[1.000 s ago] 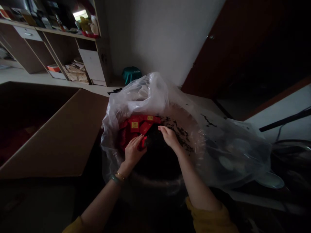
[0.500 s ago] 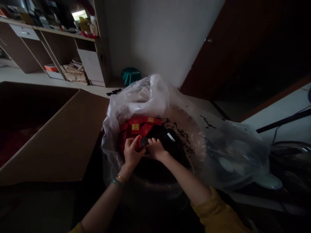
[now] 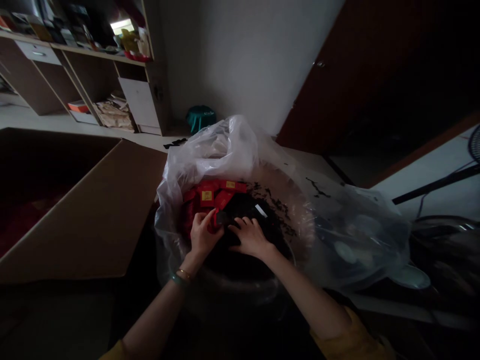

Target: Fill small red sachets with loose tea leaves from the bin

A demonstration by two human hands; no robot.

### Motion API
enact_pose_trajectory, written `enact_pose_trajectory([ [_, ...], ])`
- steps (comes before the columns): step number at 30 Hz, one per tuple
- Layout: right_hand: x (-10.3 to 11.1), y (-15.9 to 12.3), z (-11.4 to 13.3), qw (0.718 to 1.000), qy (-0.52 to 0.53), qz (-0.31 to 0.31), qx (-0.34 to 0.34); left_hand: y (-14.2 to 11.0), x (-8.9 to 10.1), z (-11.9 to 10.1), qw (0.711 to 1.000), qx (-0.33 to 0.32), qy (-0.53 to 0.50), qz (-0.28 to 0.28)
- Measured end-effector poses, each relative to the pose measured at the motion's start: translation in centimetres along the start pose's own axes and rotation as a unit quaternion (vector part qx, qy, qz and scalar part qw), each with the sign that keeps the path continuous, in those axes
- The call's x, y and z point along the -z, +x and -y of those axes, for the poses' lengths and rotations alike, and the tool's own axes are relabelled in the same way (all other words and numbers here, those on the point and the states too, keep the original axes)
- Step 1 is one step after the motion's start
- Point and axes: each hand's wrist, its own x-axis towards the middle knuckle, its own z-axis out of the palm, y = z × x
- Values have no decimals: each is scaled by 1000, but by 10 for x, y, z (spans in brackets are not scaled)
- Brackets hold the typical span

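A round basin lined with a clear plastic bag [image 3: 232,145] stands in front of me, filled with dark loose leaves [image 3: 247,210]. Several small red packets [image 3: 210,195] lie at its far left side. My left hand [image 3: 201,232] pinches one small red packet [image 3: 214,220] upright at the edge of the leaf heap. My right hand [image 3: 250,237] lies palm down on the dark leaves right beside it, fingers spread. A small white strip [image 3: 261,210] rests on the leaves just beyond the right hand.
A large open cardboard box [image 3: 90,210] stands to the left, its flap against the basin. Shelves [image 3: 101,75] with clutter line the back wall, a green stool [image 3: 200,117] by them. A dark door [image 3: 356,85] is at the right, and a fan [image 3: 442,230] at far right.
My right hand came from the far side of the leaves to the left hand's packet, then drew back a little and spread flat on the leaves. The left hand kept its grip.
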Motion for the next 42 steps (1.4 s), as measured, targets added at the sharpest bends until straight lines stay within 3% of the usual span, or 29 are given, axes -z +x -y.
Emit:
enact_pose_trajectory([
  [5, -9, 2, 6, 1000, 20, -15, -4, 0, -1, 1, 1000, -7, 3, 4],
  [8, -6, 6, -4, 992, 108, -64, -29, 0, -2, 2, 1000, 4, 3, 20],
  [10, 1, 7, -16, 971, 207, -107, -57, 0, -2, 0, 999, 5, 7, 38],
  [14, 31, 8, -38, 899, 404, -152, -70, 5, -2, -12, 996, 1, 33, 85],
  [20, 77, 14, -37, 810, 566, -57, -141, 14, -12, -31, 989, 7, 50, 138],
  [25, 77, 19, -32, 764, 626, 7, -158, 12, -20, -28, 989, 29, 54, 133],
  [27, 72, 21, -35, 767, 622, 7, -154, 11, -21, -26, 989, 30, 57, 130],
  [31, 63, 26, -40, 804, 574, -37, -150, 9, -21, -24, 989, 27, 58, 136],
  [35, 63, 27, -41, 830, 529, -31, -176, 8, -21, -22, 989, 27, 58, 136],
  [42, 58, 28, -39, 914, 391, -22, -102, 8, -21, -22, 989, 13, 53, 135],
])
